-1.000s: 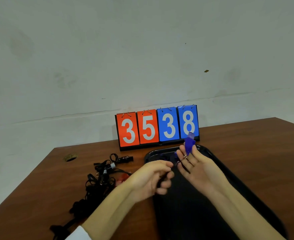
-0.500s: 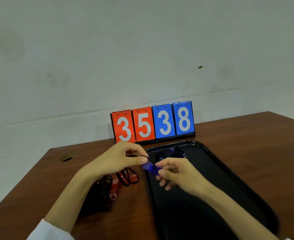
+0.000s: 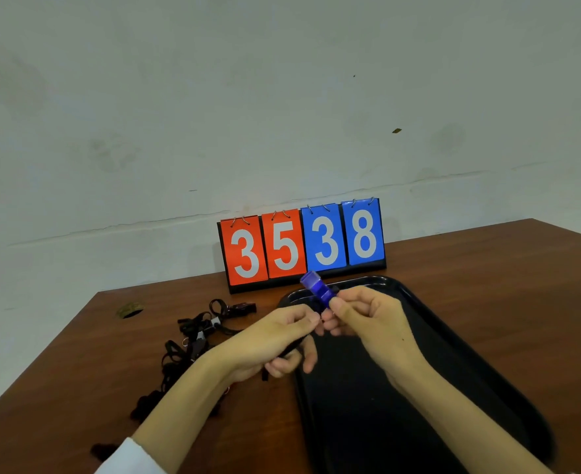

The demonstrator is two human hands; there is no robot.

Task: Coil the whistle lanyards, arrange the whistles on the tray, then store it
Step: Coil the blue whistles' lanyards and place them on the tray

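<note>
While the whistle (image 3: 317, 289), blue, is being held in the air over the far left corner of the tray (image 3: 470, 354), the right hand (image 3: 367, 316) is pinching its lower end between thumb and curled fingertips. The mouthpiece is tilting up and away toward the scoreboard (image 3: 302, 244).

Left hand (image 3: 272, 340): its fingers are curling round a black lanyard (image 3: 291, 352), which is passing under the palm. Its thumb and forefinger are meeting just beside the right hand's fingertips. Most of the cord is lying hidden under the hand, so whether a coil is forming cannot be told.

Handling, as judged: the whistle is appearing small, light and rigid, with smooth plastic sides that may be slipping under a loose pinch. The flat sides near the ring end are offering the surest hold. The lanyard is looking soft and limp, likely to be springing open once released, so the loops are wanting pinching where they cross until laid down.

Pile (image 3: 193, 340): more black lanyards are lying tangled on the table (image 3: 487, 268), left of the tray, with a dark whistle-like piece (image 3: 244, 306) at the far end. These are awaiting coiling, and the tray is awaiting storing.
</note>
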